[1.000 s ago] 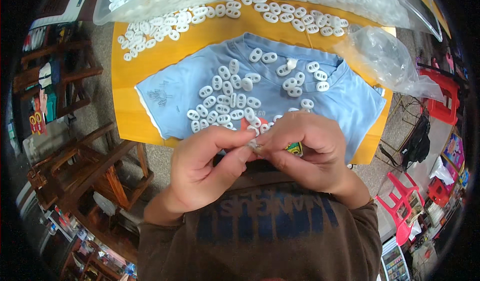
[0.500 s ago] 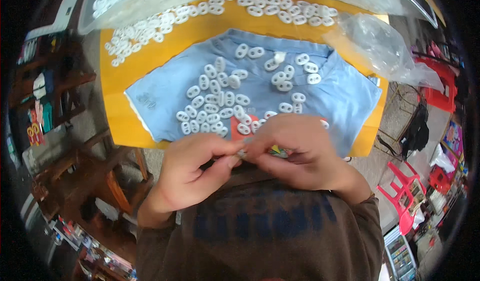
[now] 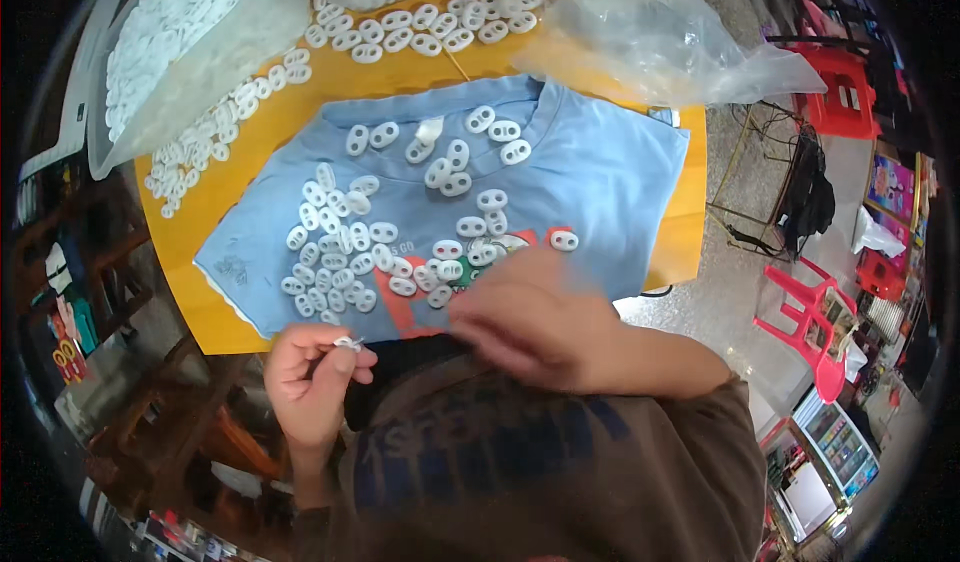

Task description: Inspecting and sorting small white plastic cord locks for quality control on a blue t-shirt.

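Observation:
My left hand [image 3: 312, 387] is at the front edge of the table, thumb and fingers pinching a small white plastic piece [image 3: 348, 343]; its exact kind is too small to tell. My right hand [image 3: 540, 312] hovers over the lower part of a blue T-shirt [image 3: 590, 202], smeared by motion, so its fingers cannot be made out. Spread over the shirt lie several white oval two-hole plastic pieces [image 3: 383, 232], one cluster on the left and smaller groups near the neckline and middle. A white scrap [image 3: 430, 129] rests among those near the neckline.
The shirt lies on a yellow tabletop [image 3: 165, 307]. More oval pieces fill a clear bag [image 3: 165, 52] at the far left and line the table's back. A crumpled clear plastic bag [image 3: 650, 47] is at the back right. Red plastic chairs [image 3: 800, 312] stand on the floor to the right.
My hands, together at the small piece before, have come apart. The left moved left and down with a white piece; the right is over the shirt. The whole view has shifted and turned.

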`<state>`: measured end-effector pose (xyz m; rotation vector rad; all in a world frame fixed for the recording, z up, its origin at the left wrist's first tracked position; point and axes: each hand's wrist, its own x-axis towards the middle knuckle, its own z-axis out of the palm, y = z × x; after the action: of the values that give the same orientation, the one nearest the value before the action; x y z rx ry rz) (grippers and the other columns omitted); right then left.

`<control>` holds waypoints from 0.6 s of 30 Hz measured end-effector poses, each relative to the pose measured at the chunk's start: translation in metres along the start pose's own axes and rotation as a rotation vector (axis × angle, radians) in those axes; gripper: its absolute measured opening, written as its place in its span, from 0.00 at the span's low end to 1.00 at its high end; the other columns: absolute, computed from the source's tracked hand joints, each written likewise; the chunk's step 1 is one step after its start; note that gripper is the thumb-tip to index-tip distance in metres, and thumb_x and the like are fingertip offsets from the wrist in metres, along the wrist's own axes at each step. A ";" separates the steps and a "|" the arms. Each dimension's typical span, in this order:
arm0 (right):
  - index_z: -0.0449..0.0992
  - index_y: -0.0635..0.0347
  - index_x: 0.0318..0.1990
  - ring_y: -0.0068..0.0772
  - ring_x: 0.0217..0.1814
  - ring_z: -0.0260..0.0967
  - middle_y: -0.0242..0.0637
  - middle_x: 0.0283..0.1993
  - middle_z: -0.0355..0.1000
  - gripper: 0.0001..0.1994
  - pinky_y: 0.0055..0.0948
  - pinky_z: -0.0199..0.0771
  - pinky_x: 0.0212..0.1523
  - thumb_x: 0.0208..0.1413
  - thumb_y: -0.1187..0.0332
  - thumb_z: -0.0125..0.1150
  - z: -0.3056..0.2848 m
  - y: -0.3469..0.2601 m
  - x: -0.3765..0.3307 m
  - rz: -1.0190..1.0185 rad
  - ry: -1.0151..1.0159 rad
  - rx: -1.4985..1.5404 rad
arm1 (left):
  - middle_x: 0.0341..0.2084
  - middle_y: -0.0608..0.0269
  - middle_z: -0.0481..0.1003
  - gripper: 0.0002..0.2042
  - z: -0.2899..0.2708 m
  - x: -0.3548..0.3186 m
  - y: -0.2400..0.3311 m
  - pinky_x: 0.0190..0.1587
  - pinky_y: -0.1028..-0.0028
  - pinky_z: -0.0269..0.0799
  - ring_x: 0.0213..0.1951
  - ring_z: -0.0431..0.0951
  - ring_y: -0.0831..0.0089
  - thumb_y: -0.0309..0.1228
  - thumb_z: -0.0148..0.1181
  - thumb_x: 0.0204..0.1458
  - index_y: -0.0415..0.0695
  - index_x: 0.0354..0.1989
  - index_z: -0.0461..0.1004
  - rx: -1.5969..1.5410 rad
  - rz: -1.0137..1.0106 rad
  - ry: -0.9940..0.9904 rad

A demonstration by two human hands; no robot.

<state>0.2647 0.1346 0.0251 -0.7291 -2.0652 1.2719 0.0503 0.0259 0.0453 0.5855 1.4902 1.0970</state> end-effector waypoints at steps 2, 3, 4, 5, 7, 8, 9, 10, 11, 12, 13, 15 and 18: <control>0.72 0.62 0.34 0.39 0.29 0.67 0.40 0.30 0.70 0.13 0.32 0.66 0.29 0.37 0.79 0.63 -0.021 0.004 -0.012 0.026 0.073 -0.275 | 0.25 0.60 0.72 0.05 0.004 0.002 0.004 0.27 0.81 0.71 0.26 0.74 0.77 0.20 0.50 0.51 0.36 0.35 0.66 -0.027 -0.003 0.041; 0.72 0.63 0.34 0.40 0.29 0.67 0.41 0.30 0.69 0.12 0.31 0.65 0.29 0.37 0.80 0.62 -0.028 0.007 -0.018 0.038 0.135 -0.409 | 0.25 0.60 0.72 0.04 0.009 0.004 0.008 0.27 0.81 0.71 0.26 0.74 0.77 0.20 0.50 0.51 0.37 0.35 0.65 -0.056 -0.016 0.025; 0.72 0.63 0.34 0.40 0.29 0.66 0.40 0.30 0.69 0.12 0.31 0.65 0.29 0.37 0.80 0.62 -0.034 0.010 -0.023 0.069 0.138 -0.483 | 0.25 0.60 0.71 0.04 0.012 0.008 0.008 0.27 0.81 0.71 0.26 0.74 0.76 0.20 0.49 0.51 0.37 0.34 0.65 -0.084 -0.029 0.005; 0.72 0.63 0.34 0.40 0.29 0.65 0.40 0.30 0.68 0.12 0.32 0.65 0.28 0.38 0.79 0.62 -0.039 0.013 -0.028 0.100 0.141 -0.557 | 0.25 0.60 0.71 0.04 0.013 0.011 0.006 0.27 0.80 0.71 0.27 0.75 0.76 0.19 0.49 0.51 0.38 0.35 0.64 -0.114 -0.023 -0.037; 0.73 0.62 0.35 0.39 0.30 0.65 0.39 0.30 0.67 0.13 0.31 0.64 0.29 0.38 0.79 0.63 -0.037 0.018 -0.036 0.136 0.140 -0.613 | 0.26 0.60 0.71 0.04 0.025 0.016 0.009 0.27 0.80 0.70 0.27 0.75 0.76 0.19 0.48 0.51 0.38 0.35 0.64 -0.154 -0.011 -0.046; 0.73 0.62 0.35 0.38 0.30 0.65 0.38 0.30 0.67 0.13 0.31 0.64 0.29 0.38 0.78 0.63 -0.036 0.021 -0.040 0.128 0.138 -0.666 | 0.26 0.59 0.72 0.04 0.030 0.019 0.012 0.28 0.79 0.70 0.27 0.75 0.76 0.19 0.48 0.51 0.38 0.35 0.64 -0.196 -0.004 -0.065; 0.73 0.61 0.35 0.38 0.30 0.65 0.38 0.31 0.67 0.13 0.31 0.64 0.29 0.37 0.78 0.64 -0.035 0.022 -0.042 0.119 0.136 -0.718 | 0.28 0.58 0.72 0.04 0.033 0.020 0.016 0.29 0.80 0.69 0.28 0.74 0.76 0.19 0.48 0.51 0.38 0.35 0.64 -0.180 -0.002 -0.106; 0.73 0.61 0.35 0.38 0.30 0.65 0.38 0.31 0.67 0.13 0.31 0.64 0.29 0.37 0.78 0.64 -0.035 0.023 -0.042 0.116 0.139 -0.716 | 0.28 0.58 0.72 0.04 0.036 0.021 0.019 0.29 0.80 0.69 0.28 0.74 0.76 0.19 0.48 0.51 0.38 0.35 0.64 -0.177 0.001 -0.105; 0.73 0.61 0.35 0.38 0.31 0.65 0.37 0.31 0.67 0.13 0.31 0.65 0.30 0.37 0.78 0.64 -0.036 0.023 -0.042 0.105 0.135 -0.709 | 0.28 0.58 0.72 0.04 0.040 0.021 0.022 0.30 0.80 0.69 0.27 0.73 0.77 0.19 0.48 0.51 0.38 0.36 0.64 -0.192 -0.002 -0.106; 0.73 0.61 0.35 0.38 0.31 0.65 0.37 0.31 0.68 0.13 0.30 0.65 0.30 0.37 0.78 0.64 -0.036 0.023 -0.042 0.094 0.132 -0.701 | 0.28 0.58 0.73 0.04 0.044 0.021 0.023 0.31 0.81 0.68 0.27 0.72 0.77 0.20 0.48 0.52 0.38 0.36 0.64 -0.206 -0.005 -0.108; 0.73 0.61 0.35 0.38 0.31 0.65 0.37 0.31 0.68 0.13 0.30 0.65 0.30 0.37 0.78 0.64 -0.037 0.024 -0.043 0.091 0.135 -0.702 | 0.28 0.58 0.73 0.04 0.046 0.021 0.023 0.31 0.81 0.68 0.27 0.72 0.77 0.20 0.48 0.52 0.38 0.36 0.64 -0.205 -0.001 -0.109; 0.73 0.61 0.36 0.38 0.32 0.65 0.39 0.32 0.68 0.13 0.29 0.65 0.32 0.38 0.79 0.63 -0.039 0.026 -0.046 0.082 0.132 -0.615 | 0.29 0.58 0.73 0.05 0.050 0.023 0.022 0.32 0.81 0.68 0.26 0.71 0.79 0.20 0.48 0.52 0.39 0.37 0.64 -0.206 0.061 -0.180; 0.71 0.62 0.41 0.34 0.35 0.65 0.35 0.33 0.67 0.14 0.30 0.66 0.35 0.43 0.77 0.61 -0.040 0.019 -0.043 0.155 0.179 -0.317 | 0.33 0.56 0.72 0.06 0.055 0.025 0.018 0.32 0.81 0.67 0.26 0.70 0.79 0.20 0.48 0.53 0.39 0.38 0.64 -0.243 0.120 -0.292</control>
<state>0.3250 0.1348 0.0135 -1.1216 -2.1161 0.9265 0.0924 0.0719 0.0526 0.6392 1.0646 1.2075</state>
